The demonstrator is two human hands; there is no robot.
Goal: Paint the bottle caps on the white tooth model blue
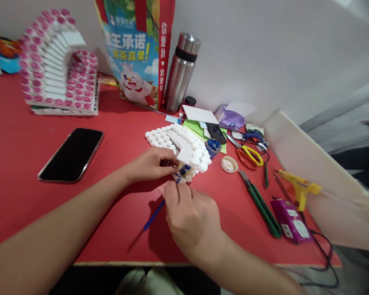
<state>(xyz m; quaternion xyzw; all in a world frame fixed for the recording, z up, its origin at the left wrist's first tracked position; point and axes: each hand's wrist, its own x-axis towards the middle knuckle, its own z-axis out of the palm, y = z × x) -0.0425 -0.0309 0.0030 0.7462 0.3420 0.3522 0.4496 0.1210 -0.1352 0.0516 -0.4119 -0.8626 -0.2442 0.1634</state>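
A small white craft model (184,141), covered in rounded white pieces, sits tilted on the red table. My left hand (153,164) grips its near edge, thumb and fingers closed together there. Several pieces at the model's lower front are dark blue. In my right hand (192,217) is a thin paintbrush with a blue handle (154,215), pinched close to those blue pieces; my fingers partly hide its tip. Just right of the model stands an open jar of blue paint (213,146), with a pale round lid (229,164) lying beside it.
A phone (71,155) lies left on the red table (119,229). Behind are a pink-and-white model (53,65), a printed bag (135,57) and a steel flask (182,73). Scissors (249,157), a green utility knife (261,207), a yellow glue gun (299,188) and a purple box (290,221) lie right.
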